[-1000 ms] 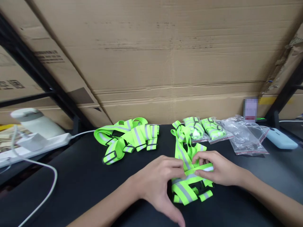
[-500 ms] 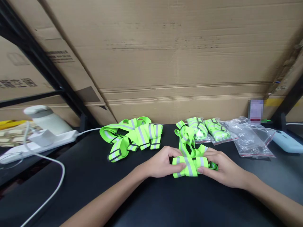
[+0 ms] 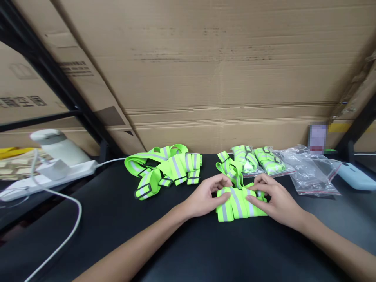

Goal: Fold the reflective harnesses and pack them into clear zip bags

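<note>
A neon-green reflective strap harness (image 3: pixel 238 203) with grey stripes lies folded into a flat bundle on the black table (image 3: pixel 117 235). My left hand (image 3: pixel 205 197) pinches its left end between thumb and fingers. My right hand (image 3: pixel 273 199) grips its right end, fingers curled over the top. A loose tail of the same strap (image 3: pixel 229 166) trails back from the bundle toward the wall.
Another loose pile of green straps (image 3: pixel 164 168) lies to the left. Two bagged harnesses (image 3: pixel 258 160) and empty clear bags (image 3: pixel 311 172) sit at the right, beside a pale blue device (image 3: pixel 355 176). A white power strip (image 3: pixel 44 176) and cable (image 3: pixel 67 231) are at left. Cardboard boxes (image 3: pixel 205 78) form the back.
The bundle has been folded tighter and flatter and sits farther from me. Both hands moved with it, and more of the loose strap has been gathered in.
</note>
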`<state>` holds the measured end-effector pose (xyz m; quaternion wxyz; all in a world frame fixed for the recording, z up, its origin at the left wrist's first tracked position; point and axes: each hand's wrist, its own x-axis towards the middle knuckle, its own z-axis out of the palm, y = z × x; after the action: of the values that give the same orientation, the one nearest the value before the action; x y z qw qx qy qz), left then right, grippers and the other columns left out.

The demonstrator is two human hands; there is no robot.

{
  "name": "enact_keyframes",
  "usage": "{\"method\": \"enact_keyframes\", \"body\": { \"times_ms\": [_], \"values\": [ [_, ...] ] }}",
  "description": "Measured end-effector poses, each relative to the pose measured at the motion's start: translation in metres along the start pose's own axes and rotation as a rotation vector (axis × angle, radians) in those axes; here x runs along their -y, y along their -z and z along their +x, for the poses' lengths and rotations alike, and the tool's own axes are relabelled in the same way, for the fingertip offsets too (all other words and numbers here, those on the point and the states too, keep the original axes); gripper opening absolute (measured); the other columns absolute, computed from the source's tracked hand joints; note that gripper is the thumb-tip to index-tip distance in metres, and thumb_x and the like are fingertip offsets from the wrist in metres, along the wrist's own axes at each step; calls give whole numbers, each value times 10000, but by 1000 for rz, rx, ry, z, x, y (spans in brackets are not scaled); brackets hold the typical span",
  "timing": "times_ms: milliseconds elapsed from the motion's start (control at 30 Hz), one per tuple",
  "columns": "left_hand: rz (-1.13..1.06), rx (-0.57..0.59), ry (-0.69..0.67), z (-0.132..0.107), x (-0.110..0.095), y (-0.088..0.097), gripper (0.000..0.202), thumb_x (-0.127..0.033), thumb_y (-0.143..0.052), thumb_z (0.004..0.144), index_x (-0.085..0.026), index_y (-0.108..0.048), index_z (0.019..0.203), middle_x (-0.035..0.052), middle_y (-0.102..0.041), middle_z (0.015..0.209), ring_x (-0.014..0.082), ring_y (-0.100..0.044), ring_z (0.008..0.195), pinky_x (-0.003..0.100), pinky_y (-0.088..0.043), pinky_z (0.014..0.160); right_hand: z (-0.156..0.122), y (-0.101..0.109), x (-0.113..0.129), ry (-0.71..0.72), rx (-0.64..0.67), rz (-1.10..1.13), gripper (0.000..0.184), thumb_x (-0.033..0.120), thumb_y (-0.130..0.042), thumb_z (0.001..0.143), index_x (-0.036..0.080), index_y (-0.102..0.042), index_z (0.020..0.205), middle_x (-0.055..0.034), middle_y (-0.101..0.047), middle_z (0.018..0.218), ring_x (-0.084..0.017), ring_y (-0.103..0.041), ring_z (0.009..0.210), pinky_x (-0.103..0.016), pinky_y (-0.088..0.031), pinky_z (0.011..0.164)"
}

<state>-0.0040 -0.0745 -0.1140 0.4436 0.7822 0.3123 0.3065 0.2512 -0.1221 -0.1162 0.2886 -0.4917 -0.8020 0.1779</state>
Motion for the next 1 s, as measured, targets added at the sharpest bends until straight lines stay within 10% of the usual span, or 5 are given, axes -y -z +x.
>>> {"method": "enact_keyframes", "body": {
  "times_ms": [167,367,533,1000],
  "values": [
    [214,35,-162,-4,-10,8,213,-364,-642,937,-171,-729,910,68,-634,974,164,-631,862,291,-509,781,-2,-3,-2,77,17,-10,225,380,-552,1001,257,-643,1166,-52,-670,1051,-202,-648,909,-340,-531,786],
    [492,146,-329,-10,-22,16,591,-569,-879,632,-180,-718,1047,101,-642,1126,246,-659,979,340,-534,850,-3,3,2,212,31,-111,267,412,-573,989,243,-722,1132,-101,-635,1178,-265,-609,1120,-439,-506,964],
    [671,120,-328,-10,-15,13,464,-375,-805,683,-181,-665,1080,69,-699,995,249,-681,915,329,-547,784,-4,6,2,176,119,-76,610,428,-839,743,209,-654,1281,-121,-618,1274,-290,-602,1184,-432,-506,1026],
    [652,134,-374,-3,-12,17,194,-219,-627,749,-154,-712,911,57,-701,826,215,-610,781,319,-509,742,-2,5,-1,192,149,-16,327,397,-589,995,249,-605,1286,-74,-658,1242,-234,-605,1169,-394,-506,1006]
  ]
}}
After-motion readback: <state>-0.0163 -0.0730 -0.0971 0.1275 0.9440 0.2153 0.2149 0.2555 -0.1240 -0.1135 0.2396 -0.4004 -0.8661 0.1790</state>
